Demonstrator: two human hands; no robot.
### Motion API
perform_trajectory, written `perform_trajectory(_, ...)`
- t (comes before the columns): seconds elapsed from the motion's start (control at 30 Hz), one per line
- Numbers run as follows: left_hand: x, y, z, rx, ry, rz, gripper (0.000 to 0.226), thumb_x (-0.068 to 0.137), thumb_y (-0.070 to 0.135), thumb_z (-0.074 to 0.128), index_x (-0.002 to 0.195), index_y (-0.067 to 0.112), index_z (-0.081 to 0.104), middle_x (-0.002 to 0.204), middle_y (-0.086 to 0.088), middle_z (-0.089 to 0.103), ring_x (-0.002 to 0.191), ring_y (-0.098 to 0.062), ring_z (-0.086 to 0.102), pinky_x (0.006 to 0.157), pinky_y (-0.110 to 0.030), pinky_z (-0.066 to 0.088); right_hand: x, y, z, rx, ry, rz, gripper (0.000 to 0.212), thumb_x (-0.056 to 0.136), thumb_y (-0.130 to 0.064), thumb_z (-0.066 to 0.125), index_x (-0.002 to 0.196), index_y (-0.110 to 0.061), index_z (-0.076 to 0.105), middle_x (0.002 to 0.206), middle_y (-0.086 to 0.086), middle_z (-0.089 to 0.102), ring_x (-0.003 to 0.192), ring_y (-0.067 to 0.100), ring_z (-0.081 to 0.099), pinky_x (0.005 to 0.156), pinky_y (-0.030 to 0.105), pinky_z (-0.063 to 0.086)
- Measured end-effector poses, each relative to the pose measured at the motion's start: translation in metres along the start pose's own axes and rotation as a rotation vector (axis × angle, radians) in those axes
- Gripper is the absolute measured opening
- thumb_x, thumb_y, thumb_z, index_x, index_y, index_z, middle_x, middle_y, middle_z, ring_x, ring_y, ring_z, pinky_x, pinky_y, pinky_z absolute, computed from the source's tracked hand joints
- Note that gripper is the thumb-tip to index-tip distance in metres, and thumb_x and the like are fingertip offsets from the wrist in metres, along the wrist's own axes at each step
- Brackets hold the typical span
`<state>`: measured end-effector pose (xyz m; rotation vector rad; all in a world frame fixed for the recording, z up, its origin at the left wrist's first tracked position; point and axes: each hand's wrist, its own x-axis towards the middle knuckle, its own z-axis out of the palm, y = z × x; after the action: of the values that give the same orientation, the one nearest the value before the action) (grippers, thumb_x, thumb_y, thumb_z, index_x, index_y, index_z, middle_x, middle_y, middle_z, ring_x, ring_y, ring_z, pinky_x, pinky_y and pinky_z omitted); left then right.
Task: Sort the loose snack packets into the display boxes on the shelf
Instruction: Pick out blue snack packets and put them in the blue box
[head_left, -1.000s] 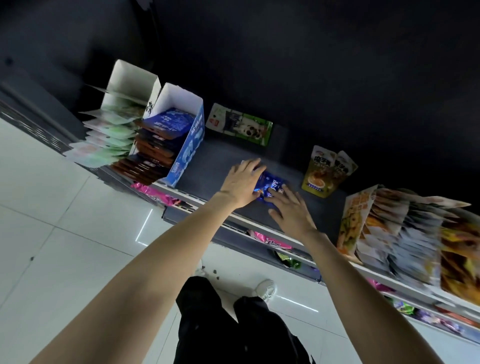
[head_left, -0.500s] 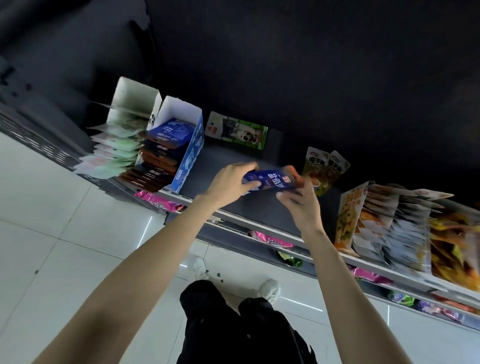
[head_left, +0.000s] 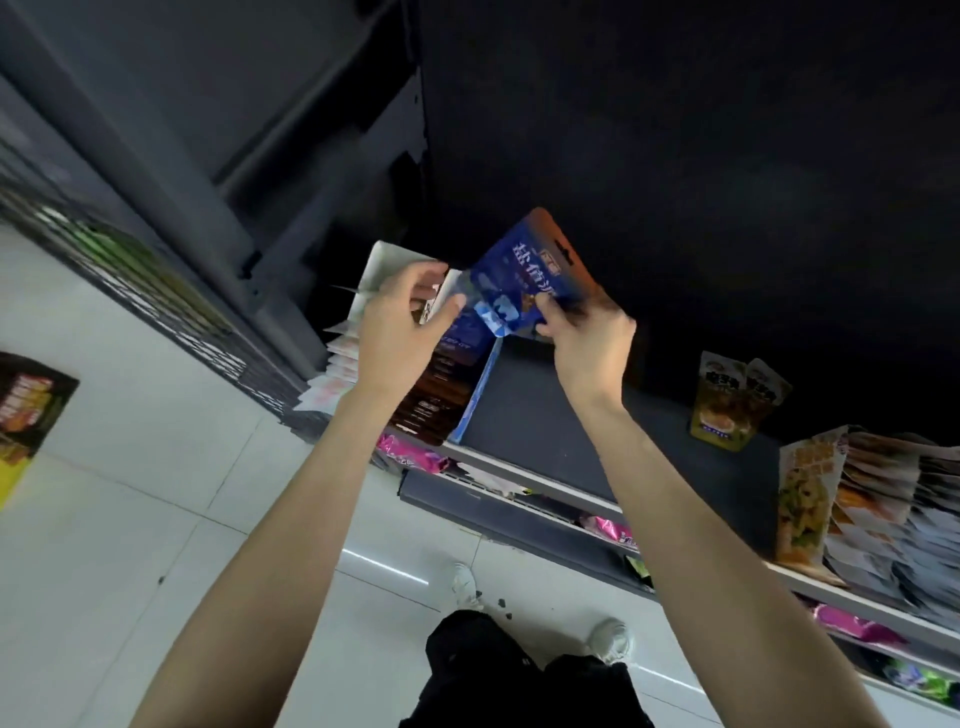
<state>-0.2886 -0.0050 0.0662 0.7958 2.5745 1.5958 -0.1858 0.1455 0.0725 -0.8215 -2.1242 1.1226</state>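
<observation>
A blue snack packet (head_left: 524, 275) with white lettering and an orange top is held up above the shelf (head_left: 540, 415). My right hand (head_left: 587, 348) pinches its lower right edge. My left hand (head_left: 400, 322) touches its lower left corner with thumb and fingertips. Just below and behind the hands stands the blue-and-white display box (head_left: 475, 395) with blue and brown packets stacked in it, partly hidden by my left hand. A white display box (head_left: 379, 260) with pale packets stands to its left.
Two yellow packets (head_left: 737, 400) stand at the shelf's back right. A display box of orange and white packets (head_left: 862, 509) fills the right end. Pink packets (head_left: 410, 457) lie on the lower shelf. A dark poster (head_left: 26, 410) lies on the tiled floor at left.
The blue packet was picked up from the shelf by both hands, then raised and carried left to above the blue-and-white display box. The camera view swung left.
</observation>
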Motion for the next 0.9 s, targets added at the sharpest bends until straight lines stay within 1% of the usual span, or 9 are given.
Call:
perform_trajectory(0.1,0.010,-0.012,-0.004,-0.088,-0.071,-0.154,0.035,0.086,0.024,0.067,0.119,0.019,0.056,0.108,0.012,0.061,0.092,-0.006,0.061,0.082,-0.014,0.049,0.009,-0.001,0.031,-0.091,0.050,-0.069,0.022,0.086,-0.020,0.066,0.096,0.000,0.066,0.077,0.012,0.071,0.068,0.025,0.068,0.062,0.032,0.053)
perform_trajectory(0.2,0.016,-0.019,-0.009,-0.103,-0.096,-0.183,0.039,0.086,0.022,0.066,0.123,0.021,0.053,0.109,0.011,0.062,0.090,0.000,0.062,0.081,-0.008,0.047,0.007,0.008,0.052,-0.317,-0.072,-0.234,0.015,0.088,-0.012,0.061,0.100,-0.005,0.066,0.085,0.014,0.070,0.073,0.033,0.066,0.062,0.035,0.050)
perform_trajectory(0.27,0.018,-0.022,-0.013,-0.058,-0.135,-0.114,0.038,0.086,0.017,0.066,0.122,0.022,0.056,0.108,0.011,0.062,0.090,0.001,0.062,0.083,-0.011,0.049,0.003,0.015,0.060,-0.367,-0.199,-0.261,0.015,0.089,-0.008,0.056,0.101,-0.006,0.065,0.091,0.013,0.070,0.080,0.033,0.066,0.068,0.038,0.052)
perform_trajectory(0.33,0.017,-0.028,-0.017,0.094,-0.145,0.073,0.028,0.084,0.011,0.067,0.111,0.020,0.065,0.106,0.005,0.063,0.088,-0.006,0.063,0.082,-0.020,0.053,0.000,0.022,0.064,-0.375,-0.245,-0.301,0.015,0.090,-0.009,0.054,0.102,-0.007,0.064,0.094,0.013,0.069,0.083,0.034,0.065,0.069,0.042,0.053)
perform_trajectory(0.47,0.015,-0.037,-0.019,0.517,-0.076,0.394,0.008,0.082,0.018,0.069,0.089,0.021,0.073,0.088,0.005,0.069,0.080,-0.018,0.063,0.061,-0.027,0.050,-0.004,0.025,0.060,-0.363,-0.182,-0.475,0.021,0.088,-0.008,0.059,0.109,-0.007,0.063,0.094,0.011,0.069,0.079,0.029,0.067,0.063,0.037,0.056)
perform_trajectory(0.57,0.018,-0.039,-0.012,0.724,-0.111,0.410,0.009,0.081,0.020,0.071,0.087,0.024,0.074,0.083,0.003,0.071,0.082,-0.023,0.059,0.071,-0.032,0.044,-0.004,0.035,0.065,-0.485,-0.255,-0.537,0.020,0.077,0.002,0.068,0.096,-0.005,0.066,0.083,0.012,0.068,0.069,0.031,0.066,0.054,0.036,0.056)
perform_trajectory(0.67,0.022,-0.038,-0.006,0.860,-0.204,0.360,0.014,0.085,0.024,0.065,0.097,0.026,0.073,0.094,0.002,0.071,0.095,-0.024,0.055,0.085,-0.037,0.039,-0.003,0.037,0.069,-0.575,-0.330,-0.459,0.011,0.089,-0.008,0.060,0.096,-0.005,0.067,0.080,0.014,0.068,0.067,0.033,0.066,0.054,0.036,0.053)
perform_trajectory(0.77,0.022,-0.033,-0.002,0.885,-0.222,0.452,0.012,0.079,0.024,0.070,0.091,0.026,0.072,0.091,0.004,0.070,0.092,-0.024,0.056,0.080,-0.037,0.035,-0.003,0.039,0.065,-0.583,-0.343,-0.464,0.016,0.093,-0.012,0.054,0.101,-0.008,0.067,0.088,0.012,0.069,0.075,0.033,0.066,0.060,0.038,0.054)
perform_trajectory(0.9,0.019,-0.033,-0.002,0.906,-0.277,0.460,0.008,0.079,0.024,0.071,0.086,0.028,0.074,0.084,0.006,0.071,0.089,-0.022,0.058,0.081,-0.034,0.026,-0.002,0.039,0.055,-0.587,-0.488,-0.417,0.029,0.094,-0.017,0.053,0.122,-0.015,0.061,0.118,0.006,0.065,0.106,0.026,0.061,0.085,0.038,0.051)
